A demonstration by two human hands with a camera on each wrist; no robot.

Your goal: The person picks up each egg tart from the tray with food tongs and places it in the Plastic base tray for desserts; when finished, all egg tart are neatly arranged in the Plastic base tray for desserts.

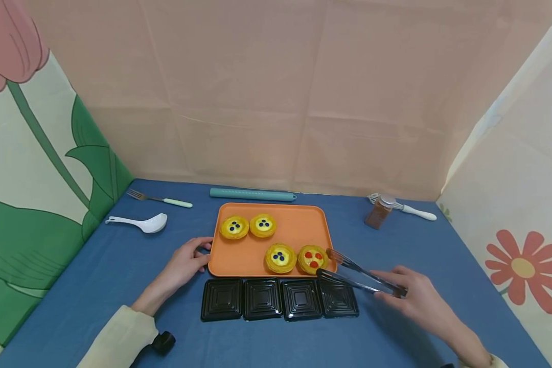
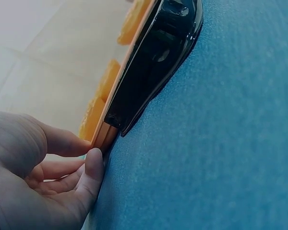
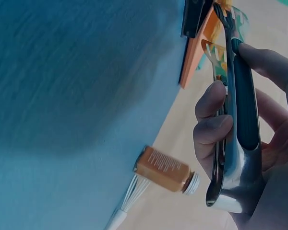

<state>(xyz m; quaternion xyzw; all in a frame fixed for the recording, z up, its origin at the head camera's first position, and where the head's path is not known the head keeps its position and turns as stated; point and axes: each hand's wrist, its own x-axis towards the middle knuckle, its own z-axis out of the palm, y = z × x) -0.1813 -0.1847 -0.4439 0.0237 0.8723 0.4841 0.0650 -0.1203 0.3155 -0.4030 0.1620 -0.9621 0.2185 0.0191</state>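
1. Far left there's a wall panel [image 1: 41, 153] with a big pink tulip and green leaves on it.
2. Next, on the blue cloth [image 1: 257, 342], a fork [image 1: 178, 203] with a pale green handle, and a white ladle [image 1: 153, 224] lying just nearer than the fork.
3. Left hand [image 1: 184, 265]: it's got the left rim of the orange tray [image 1: 299, 225] pinched between thumb and finger, and you can see that pretty clearly from the left wrist.
4. The tray is mid-table. Two blue-dotted tarts [image 1: 234, 227] sit side by side at its back left, and a third blue-dotted tart [image 1: 280, 257] is near the front edge.
5. Behind the tray, a teal stick [image 1: 253, 194] lies crosswise. In front, four black square containers [image 1: 262, 298] are lined up in a row.
6. Right of that third tart, just beside it, is the red-dotted tart [image 1: 312, 259], at the tray's front right.
7. Right hand [image 1: 416, 299]: fingers wrapped around metal tongs [image 3: 245, 105]. The tongs are spread, tips at the red-dotted tart's right side. Can't tell if they're touching it.
8. Further right, a brown jar [image 1: 378, 213] with a whitish lid partly covers a white-handled whisk [image 1: 418, 211].
9. Far right wall [image 1: 487, 194] has a red flower.
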